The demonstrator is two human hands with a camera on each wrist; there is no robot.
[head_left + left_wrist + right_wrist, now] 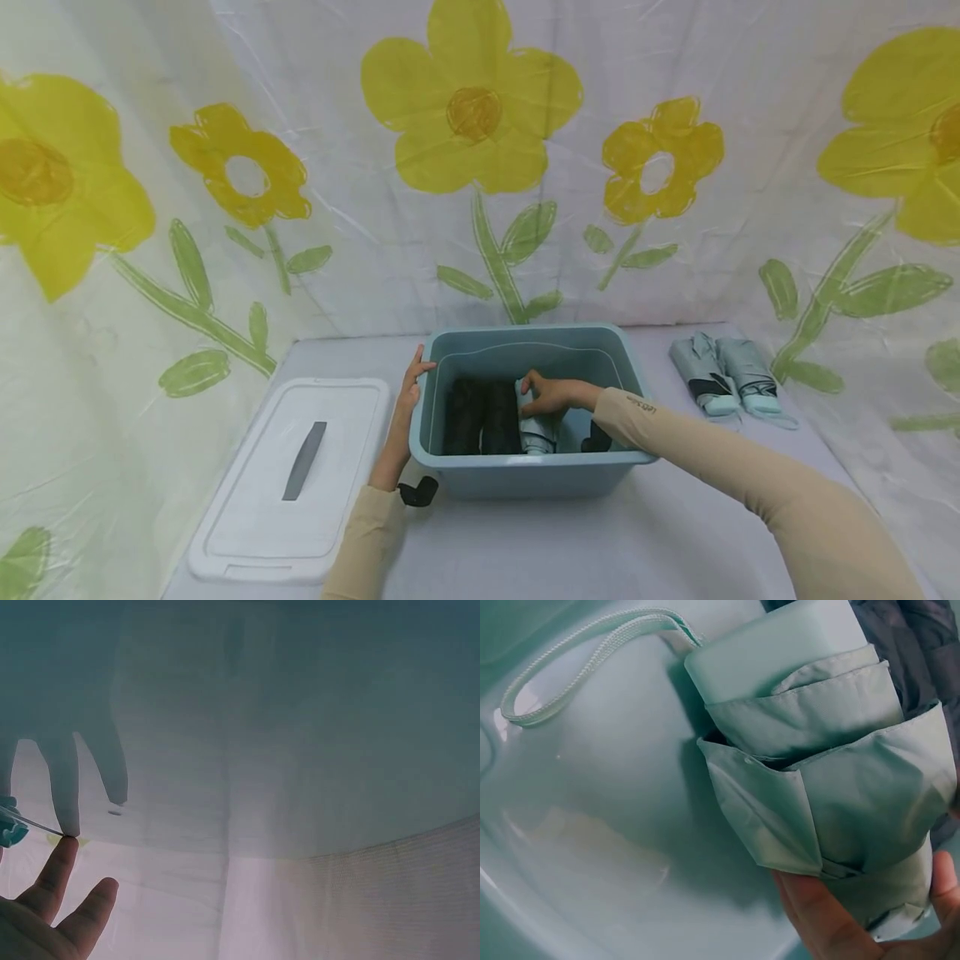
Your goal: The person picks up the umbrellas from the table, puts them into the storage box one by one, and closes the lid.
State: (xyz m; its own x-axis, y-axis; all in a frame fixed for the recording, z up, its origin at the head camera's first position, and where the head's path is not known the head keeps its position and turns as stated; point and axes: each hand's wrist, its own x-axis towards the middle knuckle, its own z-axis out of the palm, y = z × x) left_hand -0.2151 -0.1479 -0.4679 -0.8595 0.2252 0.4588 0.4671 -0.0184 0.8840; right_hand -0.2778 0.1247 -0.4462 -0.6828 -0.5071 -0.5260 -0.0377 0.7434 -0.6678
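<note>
A blue-grey storage bin (525, 482) stands on the table. Inside it, my right hand (553, 396) grips a pale green folded umbrella (537, 435), thumb and fingers on either side of its cloth. The right wrist view shows the umbrella's mint handle (780, 652) and a looped wrist strap (562, 690). Two black folded umbrellas (465, 417) lie side by side to its left. My left hand (408, 396) rests against the bin's left outer wall, fingers extended up to the rim; in the left wrist view its fingers (86, 915) are straight beside the glossy wall.
A white lid (247, 483) with a grey handle (305, 461) lies on the table at the left. Two pale folded umbrellas (705, 375) lie together at the back right. Behind the table hangs a flower-printed curtain (337, 267).
</note>
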